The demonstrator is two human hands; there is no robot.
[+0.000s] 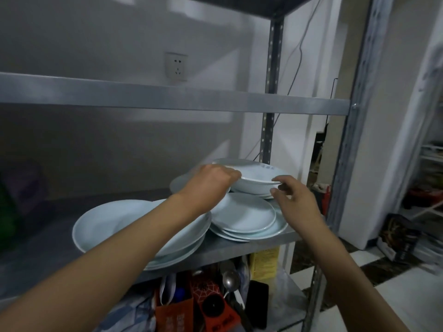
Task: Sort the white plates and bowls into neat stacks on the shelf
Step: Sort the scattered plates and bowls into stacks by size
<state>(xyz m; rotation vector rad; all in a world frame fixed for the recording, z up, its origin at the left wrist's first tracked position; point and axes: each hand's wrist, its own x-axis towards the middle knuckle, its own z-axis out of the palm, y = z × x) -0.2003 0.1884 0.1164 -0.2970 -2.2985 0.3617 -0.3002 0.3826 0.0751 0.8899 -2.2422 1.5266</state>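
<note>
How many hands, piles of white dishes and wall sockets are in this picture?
Hands: 2, the left hand and the right hand
Dish piles: 3, the left pile, the front right pile and the back right pile, whose top bowl the left hand grips
Wall sockets: 1, the wall socket
Total: 6

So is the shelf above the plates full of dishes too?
No, the upper shelf shows nothing on it from this view, while the plates and the bowl the hands reach for sit on the shelf below.
</note>
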